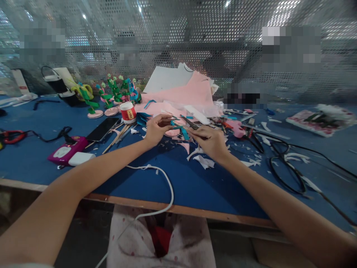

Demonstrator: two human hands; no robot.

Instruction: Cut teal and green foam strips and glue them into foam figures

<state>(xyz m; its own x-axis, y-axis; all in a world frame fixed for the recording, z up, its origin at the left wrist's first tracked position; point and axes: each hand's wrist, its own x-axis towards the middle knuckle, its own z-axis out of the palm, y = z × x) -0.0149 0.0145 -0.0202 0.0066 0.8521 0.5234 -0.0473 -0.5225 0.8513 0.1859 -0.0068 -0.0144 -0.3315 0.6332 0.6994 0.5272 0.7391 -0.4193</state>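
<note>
My left hand [156, 130] is closed, pinching a small teal and green paper craft piece [178, 127] over the middle of the table. A pink round base [172, 132] shows just beneath the piece. My right hand [211, 142] is wrapped round a dark slender metal tool [190, 122], whose tip points up and left beside the teal paper. Whether it is a pair of scissors or tweezers I cannot make out. Pink and white paper scraps [204, 161] lie below the right hand.
Finished-looking paper plants [114, 91] on pink bases stand at the back left, behind a red and white paper cup [128, 113]. A phone [103, 129] and a purple power block [67, 150] lie left. Pink sheets [178, 89] are piled behind; a pink glue gun [235, 128] and black cables [287, 167] lie right.
</note>
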